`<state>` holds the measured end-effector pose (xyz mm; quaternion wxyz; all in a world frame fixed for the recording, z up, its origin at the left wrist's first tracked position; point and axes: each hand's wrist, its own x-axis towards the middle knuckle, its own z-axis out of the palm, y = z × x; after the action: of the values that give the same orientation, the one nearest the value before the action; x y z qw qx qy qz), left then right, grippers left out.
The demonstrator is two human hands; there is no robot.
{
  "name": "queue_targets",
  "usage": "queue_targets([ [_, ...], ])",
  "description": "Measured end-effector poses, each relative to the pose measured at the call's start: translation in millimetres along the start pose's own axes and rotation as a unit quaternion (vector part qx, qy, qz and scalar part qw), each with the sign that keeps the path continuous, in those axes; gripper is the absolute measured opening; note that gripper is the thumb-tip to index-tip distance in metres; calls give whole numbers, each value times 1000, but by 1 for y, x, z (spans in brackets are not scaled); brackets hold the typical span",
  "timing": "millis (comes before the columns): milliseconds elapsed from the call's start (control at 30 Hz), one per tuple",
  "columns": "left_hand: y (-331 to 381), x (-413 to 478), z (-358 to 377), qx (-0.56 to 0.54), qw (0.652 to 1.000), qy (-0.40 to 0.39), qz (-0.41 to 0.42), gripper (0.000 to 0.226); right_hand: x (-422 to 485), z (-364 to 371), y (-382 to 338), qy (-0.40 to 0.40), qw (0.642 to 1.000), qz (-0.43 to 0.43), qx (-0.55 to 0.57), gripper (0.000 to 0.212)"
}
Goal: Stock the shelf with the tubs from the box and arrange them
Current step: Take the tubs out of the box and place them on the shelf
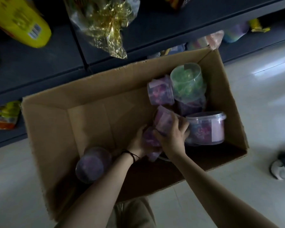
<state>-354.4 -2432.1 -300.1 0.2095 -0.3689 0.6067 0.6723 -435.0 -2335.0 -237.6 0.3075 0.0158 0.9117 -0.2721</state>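
Note:
An open cardboard box [59, 129] stands on the floor before the dark shelf [39, 60]. Inside lie several clear plastic tubs: a green one [187, 82] on top at the far right, purple ones [160, 92] beside it, another purple tub [207, 127] on its side at the right, and one [92, 163] in the near left corner. My left hand [138, 142] holds a purple tub [150, 142] low in the box. My right hand [171, 135] grips a second purple tub [163, 118] just above it.
Yellow packets [21, 22] and a gold-wrapped cellophane bundle [104, 25] lie on the shelf's upper level. Pastel tubs [234, 33] sit on the lower shelf to the right. A colourful packet [5, 115] lies at the left. A shoe [283, 165] is on the light tiled floor.

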Motion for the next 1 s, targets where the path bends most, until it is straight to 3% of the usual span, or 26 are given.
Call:
queue_targets([
  [67, 0, -1, -4, -55, 998, 5, 13, 65, 0, 4, -1, 18, 1000, 5, 6, 82],
  [133, 6, -8, -18, -24, 998, 38, 48, 30, -2, 9, -2, 45, 999, -3, 12, 78],
  [167, 8, -14, -27, -24, 998, 54, 31, 35, -2, 10, -4, 57, 998, -7, 16, 76],
  [233, 5, -28, -52, -11, 985, 169, -35, 74, -1, 13, -6, 74, 997, -1, 27, 72],
  [300, -2, -36, -72, 0, 970, 238, -56, 83, 0, 17, -8, 91, 995, 7, 31, 67],
  [400, -1, -36, -82, 77, 976, 187, -78, 85, -5, 26, -11, 125, 990, -1, 63, 67],
  [467, -5, -31, -85, 143, 978, 138, -70, 113, -10, 34, -13, 132, 981, 27, 138, 75],
  [567, -11, -25, -92, 356, 925, 121, -45, 141, -9, 43, -16, 120, 960, 131, 214, 96],
  [600, -10, -21, -95, 409, 903, 128, -25, 141, -5, 45, -15, 107, 955, 150, 233, 101],
  [667, -8, -12, -101, 430, 891, 134, 50, 133, 8, 50, -12, 79, 950, 155, 259, 106],
  [767, -2, 2, -104, 373, 922, 88, 61, 118, 29, 52, -11, 54, 955, 151, 249, 106],
  [867, 5, 4, -106, 316, 946, 51, 38, 85, 46, 48, -14, 47, 954, 164, 245, 96],
  [900, 6, 2, -110, 296, 953, 61, 37, 83, 49, 46, -14, 49, 956, 162, 238, 99],
  [1000, 8, -14, -122, 218, 965, 149, 4, 103, 44, 44, -15, 37, 964, 168, 200, 107],
])
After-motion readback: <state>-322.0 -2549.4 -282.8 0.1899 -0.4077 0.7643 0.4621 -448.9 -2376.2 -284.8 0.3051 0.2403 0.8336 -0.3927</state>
